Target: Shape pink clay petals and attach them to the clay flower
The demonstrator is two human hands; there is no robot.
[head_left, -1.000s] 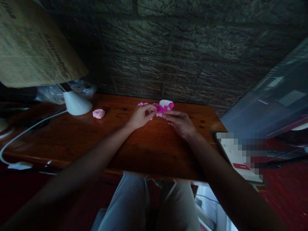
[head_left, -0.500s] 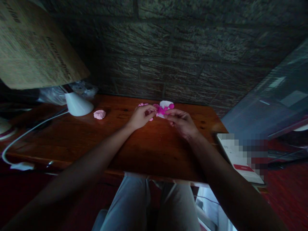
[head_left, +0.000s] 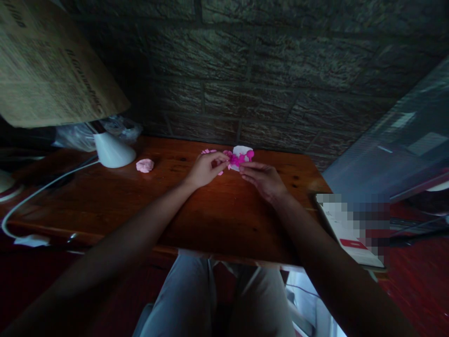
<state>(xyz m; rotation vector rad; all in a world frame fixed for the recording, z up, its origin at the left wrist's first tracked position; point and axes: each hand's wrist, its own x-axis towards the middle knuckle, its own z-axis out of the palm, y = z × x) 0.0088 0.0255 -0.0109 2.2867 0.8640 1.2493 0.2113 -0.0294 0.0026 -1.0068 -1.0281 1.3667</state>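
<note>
Bright pink clay-like pieces lie bunched on a small white base near the back of the wooden table. My left hand reaches them from the left, thumb and forefinger pinched at the edge of the pink clay. My right hand comes from the right with its fingers pressed together and the tips close against the pink pieces; what they pinch is too small to make out. A round pink dot sits at the base's right edge. More pink pieces show behind my left hand, partly hidden.
A pale pink lump lies left on the table. Beside it stands a white lamp with a printed paper-like shade; its cable runs down the left side. A tablet-like device rests at the right edge. A brick wall rises behind.
The fingers of my right hand have straightened a little and shifted slightly against the pink pieces. My left hand keeps nearly the same place and pinch.
</note>
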